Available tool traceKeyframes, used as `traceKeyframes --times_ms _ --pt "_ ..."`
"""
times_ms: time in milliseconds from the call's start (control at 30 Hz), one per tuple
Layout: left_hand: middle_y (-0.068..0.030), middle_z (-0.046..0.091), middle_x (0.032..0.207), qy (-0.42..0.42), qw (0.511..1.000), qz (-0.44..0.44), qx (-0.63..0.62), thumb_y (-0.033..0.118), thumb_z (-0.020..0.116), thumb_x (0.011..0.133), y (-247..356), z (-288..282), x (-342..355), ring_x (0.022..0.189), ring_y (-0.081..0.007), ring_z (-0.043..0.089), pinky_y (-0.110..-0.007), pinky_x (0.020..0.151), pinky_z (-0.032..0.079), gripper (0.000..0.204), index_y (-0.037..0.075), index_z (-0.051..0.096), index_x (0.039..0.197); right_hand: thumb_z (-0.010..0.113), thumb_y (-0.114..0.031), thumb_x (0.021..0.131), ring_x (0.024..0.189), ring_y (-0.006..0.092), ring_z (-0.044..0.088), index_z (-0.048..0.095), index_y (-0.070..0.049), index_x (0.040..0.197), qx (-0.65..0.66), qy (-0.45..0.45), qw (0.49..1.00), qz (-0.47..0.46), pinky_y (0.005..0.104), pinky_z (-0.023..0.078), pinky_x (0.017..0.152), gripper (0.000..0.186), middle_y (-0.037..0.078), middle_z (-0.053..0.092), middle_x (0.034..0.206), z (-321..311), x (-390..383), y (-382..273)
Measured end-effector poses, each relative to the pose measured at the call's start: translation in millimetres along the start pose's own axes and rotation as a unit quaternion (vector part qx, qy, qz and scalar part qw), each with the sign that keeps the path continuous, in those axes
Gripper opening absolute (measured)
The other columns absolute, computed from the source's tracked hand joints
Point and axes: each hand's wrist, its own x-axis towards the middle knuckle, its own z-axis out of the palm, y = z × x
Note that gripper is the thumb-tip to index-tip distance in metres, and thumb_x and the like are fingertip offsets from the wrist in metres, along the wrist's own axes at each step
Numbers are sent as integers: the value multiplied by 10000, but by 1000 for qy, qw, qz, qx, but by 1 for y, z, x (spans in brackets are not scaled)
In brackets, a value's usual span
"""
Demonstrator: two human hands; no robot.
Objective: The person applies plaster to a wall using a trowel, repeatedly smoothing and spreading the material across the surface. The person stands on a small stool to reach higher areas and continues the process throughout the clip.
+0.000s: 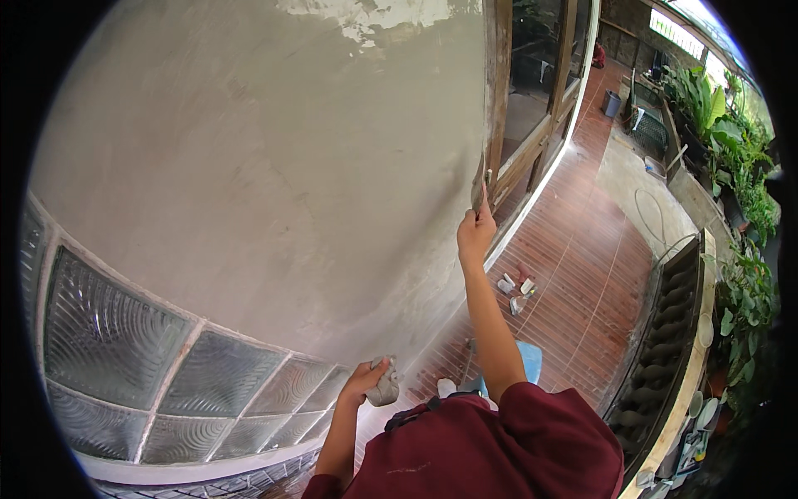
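My right hand (476, 235) is raised at the wall's right edge, its fingers wrapped round a trowel (478, 191) seen nearly edge-on. The blade lies close to the grey plastered wall (274, 166), beside the wooden door frame (497, 91); whether it touches the wall I cannot tell. Lower down, my left hand (360, 383) grips a grey, plaster-smeared piece (384, 388). Its exact kind is hidden by the plaster. Rough, pale patches (374, 17) show at the top of the otherwise smooth wall.
Glass blocks (220, 374) run along the wall's lower left. Several small scraps (517, 287) lie on the red tiled floor (573, 274). Near my body stands a light-blue container (529, 362). On the right are a balustrade (665, 333) and plants (731, 141); a grey bin (612, 103) stands farther off.
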Motion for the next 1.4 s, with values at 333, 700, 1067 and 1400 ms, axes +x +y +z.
traceKeyframes --times_ms 333,700,1067,1400 --pt "-32 636 831 14 1000 -13 -4 456 596 899 -13 -7 0 719 -119 584 -278 656 479 446 21 645 987 348 147 731 1335 348 351 321 41 1403 -32 103 974 -200 362 301 1081 681 222 438 1383 46 48 7" --pt "-54 644 881 7 1000 -9 -8 433 564 924 -25 -22 3 760 -144 623 -285 687 508 439 10 612 1030 397 145 698 1353 356 310 284 3 1430 -79 52 967 -237 361 316 1067 755 225 376 1422 49 82 21" --pt "-52 628 843 22 999 -10 -33 470 560 912 -34 -30 3 716 -139 610 -288 666 512 471 12 594 1014 420 136 671 1241 384 433 324 -14 1415 -66 -13 973 -219 356 396 992 764 247 376 1395 53 35 8" --pt "-53 617 809 -14 999 -36 -9 483 550 912 -49 -46 -13 717 -141 608 -291 651 511 476 13 591 977 412 160 671 1200 379 468 366 -83 1414 -32 -92 985 -140 335 447 930 783 254 386 1381 48 -78 -7"
